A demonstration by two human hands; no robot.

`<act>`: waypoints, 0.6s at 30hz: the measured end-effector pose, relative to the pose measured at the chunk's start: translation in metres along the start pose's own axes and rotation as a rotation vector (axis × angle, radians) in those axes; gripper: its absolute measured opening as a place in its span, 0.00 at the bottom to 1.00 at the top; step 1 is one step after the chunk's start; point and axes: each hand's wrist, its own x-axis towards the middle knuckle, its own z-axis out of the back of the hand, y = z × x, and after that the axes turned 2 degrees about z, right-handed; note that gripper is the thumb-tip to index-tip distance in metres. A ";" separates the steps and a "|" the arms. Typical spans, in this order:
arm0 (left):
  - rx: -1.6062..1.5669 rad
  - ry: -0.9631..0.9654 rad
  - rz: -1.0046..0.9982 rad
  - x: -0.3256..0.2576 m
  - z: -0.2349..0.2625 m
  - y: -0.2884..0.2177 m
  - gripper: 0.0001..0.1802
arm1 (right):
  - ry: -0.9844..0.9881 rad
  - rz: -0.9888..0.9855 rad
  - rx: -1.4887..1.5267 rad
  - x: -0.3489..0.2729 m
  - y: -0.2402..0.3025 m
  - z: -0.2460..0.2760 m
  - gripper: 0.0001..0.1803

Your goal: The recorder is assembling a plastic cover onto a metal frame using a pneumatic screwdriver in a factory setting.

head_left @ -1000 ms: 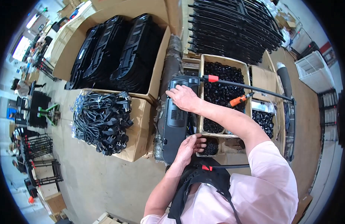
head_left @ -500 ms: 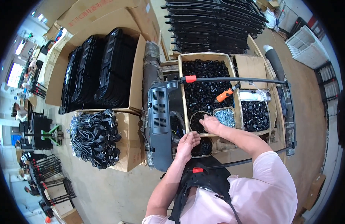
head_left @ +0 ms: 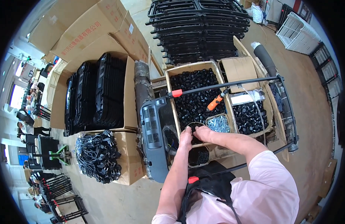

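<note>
Both my hands meet over a small bin of dark small parts [head_left: 195, 125] in the near left corner of a large wooden tray. My left hand [head_left: 185, 138] is closed at the bin's left rim, thumb and fingertips drawn together. Over the bin's right side my right hand [head_left: 204, 134] is closed too, its fingertips bent down among the dark parts. Whatever either hand pinches is too small to make out. Silver screws [head_left: 219, 123] fill a bin just right of my right hand. An orange-bodied power screwdriver [head_left: 215, 103] hangs or rests above the black knobs [head_left: 193, 93].
A black tubular frame [head_left: 225, 85] with red clips spans the trays, joined to a vented grey-black housing [head_left: 151, 123]. Cardboard boxes hold black panels [head_left: 109, 93]; bundled power cords [head_left: 98, 155] lie on another. Stacked black frames [head_left: 198, 30] stand behind. More black knobs [head_left: 250, 117] fill the right tray.
My left hand has moved from the tray's front edge up to the small bin, beside my right hand. The right hand stays at that bin. The whole view has shifted with my head.
</note>
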 end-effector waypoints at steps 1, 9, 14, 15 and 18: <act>0.010 0.007 0.052 0.004 0.001 -0.001 0.36 | -0.047 -0.049 0.125 -0.003 -0.001 0.004 0.13; -0.019 0.010 0.144 0.036 -0.010 0.010 0.31 | -0.223 -0.125 0.461 -0.013 -0.021 0.020 0.11; -0.275 0.163 0.170 0.046 -0.004 0.017 0.26 | -0.439 -0.108 0.815 -0.028 -0.005 0.044 0.17; -0.270 0.169 0.174 0.048 -0.002 0.018 0.26 | -0.500 -0.140 0.921 -0.033 -0.004 0.051 0.18; -0.374 0.245 0.183 0.043 0.012 0.013 0.21 | -0.465 -0.517 1.194 -0.033 -0.039 0.041 0.13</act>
